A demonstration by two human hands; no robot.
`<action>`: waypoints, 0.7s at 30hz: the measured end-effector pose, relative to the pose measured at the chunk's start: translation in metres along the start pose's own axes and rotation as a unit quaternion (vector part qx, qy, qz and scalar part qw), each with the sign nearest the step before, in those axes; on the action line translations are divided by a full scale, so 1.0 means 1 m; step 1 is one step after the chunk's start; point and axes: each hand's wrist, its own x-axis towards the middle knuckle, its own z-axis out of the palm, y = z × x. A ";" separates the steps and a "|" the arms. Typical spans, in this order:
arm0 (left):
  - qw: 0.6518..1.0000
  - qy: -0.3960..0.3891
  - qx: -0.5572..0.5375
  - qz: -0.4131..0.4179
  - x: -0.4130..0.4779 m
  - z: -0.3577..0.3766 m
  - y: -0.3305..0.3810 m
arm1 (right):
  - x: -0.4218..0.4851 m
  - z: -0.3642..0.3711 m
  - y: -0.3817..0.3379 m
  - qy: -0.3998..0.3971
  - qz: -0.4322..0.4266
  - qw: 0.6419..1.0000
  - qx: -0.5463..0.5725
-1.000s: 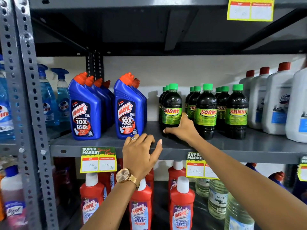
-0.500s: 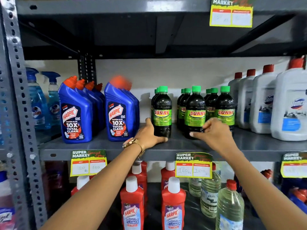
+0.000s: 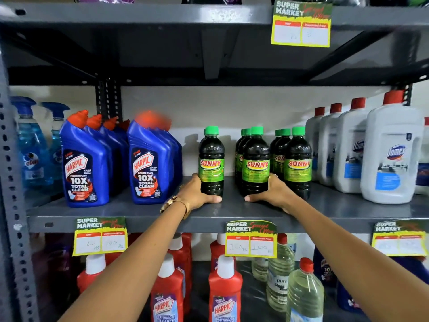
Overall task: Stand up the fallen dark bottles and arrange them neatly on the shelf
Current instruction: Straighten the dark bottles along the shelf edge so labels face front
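Observation:
Dark Sunny bottles with green caps stand upright in three rows on the grey shelf. My left hand, with a gold watch on the wrist, wraps the base of the front bottle of the left row. My right hand grips the base of the front bottle of the middle row, thumb in front and fingers between it and the right row. A gap separates the left row from the middle one. No dark bottle lies on its side in view.
Blue Harpic bottles stand left of the dark ones, white Domex jugs to the right. Blue spray bottles sit beyond the grey upright. Below are red Harpic bottles and clear bottles. Price tags hang on the shelf edge.
My right hand has closed around the base of the middle front bottle. The gap between the left row and the middle row has widened. The view has tilted up and moved closer.

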 end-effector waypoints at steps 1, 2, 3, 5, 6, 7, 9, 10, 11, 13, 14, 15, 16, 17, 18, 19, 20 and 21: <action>1.000 -0.008 0.000 0.004 0.001 0.000 -0.001 | 0.001 0.000 0.002 -0.005 -0.004 1.000 0.006; 1.000 -0.018 -0.001 0.005 0.001 -0.001 -0.002 | 0.002 -0.001 0.003 -0.011 -0.007 1.000 0.013; 1.000 -0.025 -0.002 0.008 0.001 -0.002 -0.003 | 0.003 -0.001 0.004 -0.018 -0.007 1.000 0.020; 1.000 -0.025 -0.005 0.002 0.000 -0.004 -0.004 | 0.004 -0.003 0.004 -0.032 -0.009 0.999 0.037; 1.000 -0.022 -0.004 -0.003 0.001 -0.005 -0.005 | 0.005 -0.004 0.006 -0.040 -0.011 0.998 0.048; 1.000 -0.019 -0.002 -0.002 0.001 -0.004 -0.005 | 0.006 -0.005 0.007 -0.046 -0.012 0.997 0.055; 1.000 -0.025 0.006 0.004 0.003 -0.006 -0.007 | 0.007 -0.006 0.009 -0.051 -0.007 0.997 0.062; 1.000 -0.029 0.008 0.007 0.004 -0.006 -0.008 | 0.009 -0.007 0.010 -0.050 -0.008 0.997 0.064; 0.999 -0.029 0.010 0.012 0.003 -0.006 -0.007 | 0.009 -0.007 0.011 -0.047 -0.010 0.997 0.062; 0.999 -0.030 0.010 0.019 0.000 -0.007 -0.004 | 0.009 -0.006 0.012 -0.039 -0.020 0.997 0.058; 0.999 -0.030 0.010 0.020 -0.002 -0.007 -0.002 | 0.010 -0.005 0.014 -0.036 -0.025 0.997 0.058; 0.999 -0.030 0.011 0.022 -0.005 -0.007 0.000 | 0.010 -0.006 0.013 -0.034 -0.025 0.997 0.057; 0.999 -0.028 0.012 0.021 -0.008 -0.007 0.002 | 0.011 -0.005 0.013 -0.031 -0.025 0.998 0.057; 0.999 -0.025 0.014 0.019 -0.010 -0.007 0.003 | 0.009 -0.005 0.012 -0.030 -0.024 0.998 0.055; 1.000 -0.022 0.016 0.014 -0.009 -0.007 0.003 | 0.007 -0.006 0.011 -0.028 -0.022 0.998 0.054; 1.000 -0.020 0.016 0.012 -0.009 -0.007 0.002 | 0.008 -0.006 0.012 -0.026 -0.020 0.998 0.055; 1.000 -0.020 0.017 0.011 -0.008 -0.007 0.002 | 0.008 -0.006 0.013 -0.024 -0.021 0.998 0.055; 1.000 -0.020 0.019 0.012 -0.007 -0.006 0.001 | 0.008 -0.005 0.013 -0.022 -0.023 0.998 0.052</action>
